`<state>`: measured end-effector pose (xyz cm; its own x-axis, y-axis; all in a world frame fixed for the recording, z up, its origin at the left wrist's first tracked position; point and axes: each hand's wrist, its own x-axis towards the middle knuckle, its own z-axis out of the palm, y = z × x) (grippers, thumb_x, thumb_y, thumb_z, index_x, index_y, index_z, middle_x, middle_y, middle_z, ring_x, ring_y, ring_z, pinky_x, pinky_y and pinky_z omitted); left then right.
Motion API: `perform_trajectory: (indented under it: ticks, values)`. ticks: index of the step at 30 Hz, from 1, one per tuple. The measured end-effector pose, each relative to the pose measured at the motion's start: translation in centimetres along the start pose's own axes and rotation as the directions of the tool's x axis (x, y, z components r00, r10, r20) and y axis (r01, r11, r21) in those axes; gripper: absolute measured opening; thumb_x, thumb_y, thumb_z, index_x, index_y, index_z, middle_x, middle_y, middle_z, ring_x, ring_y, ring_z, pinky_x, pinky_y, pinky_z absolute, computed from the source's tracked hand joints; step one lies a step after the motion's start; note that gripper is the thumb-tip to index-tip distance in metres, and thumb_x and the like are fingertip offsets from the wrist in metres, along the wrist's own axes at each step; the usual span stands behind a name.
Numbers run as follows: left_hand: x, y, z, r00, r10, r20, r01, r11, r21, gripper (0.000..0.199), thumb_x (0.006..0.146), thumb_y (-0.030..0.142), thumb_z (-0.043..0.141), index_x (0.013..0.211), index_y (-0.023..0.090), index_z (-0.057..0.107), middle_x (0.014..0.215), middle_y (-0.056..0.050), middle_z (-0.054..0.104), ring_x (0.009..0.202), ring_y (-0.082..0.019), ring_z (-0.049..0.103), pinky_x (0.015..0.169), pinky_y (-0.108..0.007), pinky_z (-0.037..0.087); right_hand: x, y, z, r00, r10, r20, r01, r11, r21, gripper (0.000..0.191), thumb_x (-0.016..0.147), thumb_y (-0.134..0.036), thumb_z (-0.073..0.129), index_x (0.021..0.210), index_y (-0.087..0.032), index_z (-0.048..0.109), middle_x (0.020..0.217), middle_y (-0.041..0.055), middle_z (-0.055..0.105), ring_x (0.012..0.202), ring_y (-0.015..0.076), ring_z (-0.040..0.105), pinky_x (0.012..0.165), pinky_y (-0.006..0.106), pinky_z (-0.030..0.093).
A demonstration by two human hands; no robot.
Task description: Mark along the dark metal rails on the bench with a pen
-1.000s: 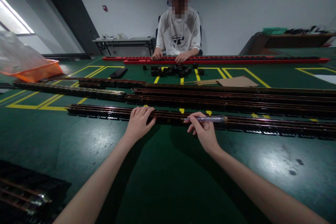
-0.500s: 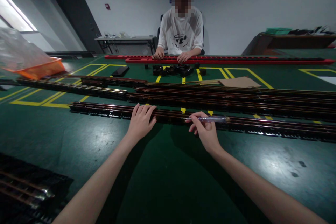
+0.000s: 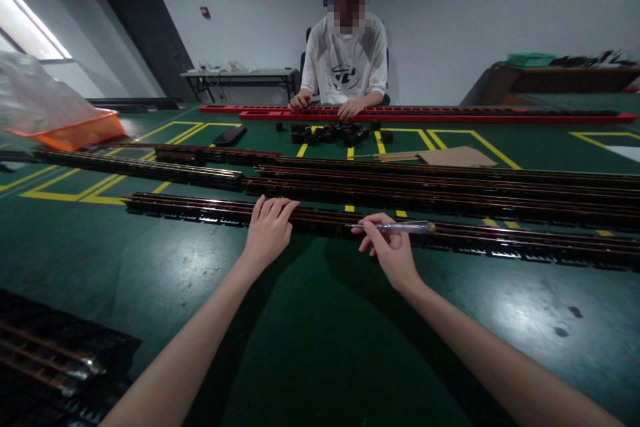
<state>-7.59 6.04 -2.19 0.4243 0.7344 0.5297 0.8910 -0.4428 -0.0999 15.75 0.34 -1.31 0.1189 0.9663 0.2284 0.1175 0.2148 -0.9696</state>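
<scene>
A long black rail strip with copper-coloured bars [image 3: 195, 207] lies crosswise on the green table in front of me. My left hand [image 3: 270, 223] is closed over it, fingers across the top and thumb at the near side. Between the fingers and thumb of my right hand [image 3: 390, 247] is a screwdriver with a clear handle [image 3: 413, 227]. It lies nearly level along the strip, its shaft pointing left. The tip is close to the bars; whether it touches them I cannot tell.
More black strips [image 3: 440, 193] lie just beyond, with another stack [image 3: 45, 353] at near left. Farther off are a phone [image 3: 230, 136], cardboard [image 3: 457, 157], small black parts [image 3: 330, 134] and an orange basket [image 3: 85, 131]. Across the table, a person handles a red rail [image 3: 430, 113].
The near strip has shifted slightly to the left. My left thumb has drawn in closer to the hand. The screwdriver has moved a touch left in my right hand.
</scene>
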Motion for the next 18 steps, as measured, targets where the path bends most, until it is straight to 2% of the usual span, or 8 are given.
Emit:
perform_trajectory:
  ticks: [18]
  values:
    - [-0.02, 0.03, -0.17, 1.0, -0.022, -0.005, 0.022, 1.0, -0.01, 0.045, 0.079, 0.003, 0.039, 0.118, 0.017, 0.057, 0.115, -0.007, 0.062, 0.11, -0.025, 0.052, 0.11, -0.048, 0.026, -0.28, -0.66, 0.12, 0.997, -0.007, -0.073, 0.005, 1.0, -0.021, 0.018, 0.084, -0.035, 0.054, 0.081, -0.018, 0.059, 0.073, 0.0038, 0.069, 0.05, 0.0109, 0.058, 0.044, 0.022, 0.041]
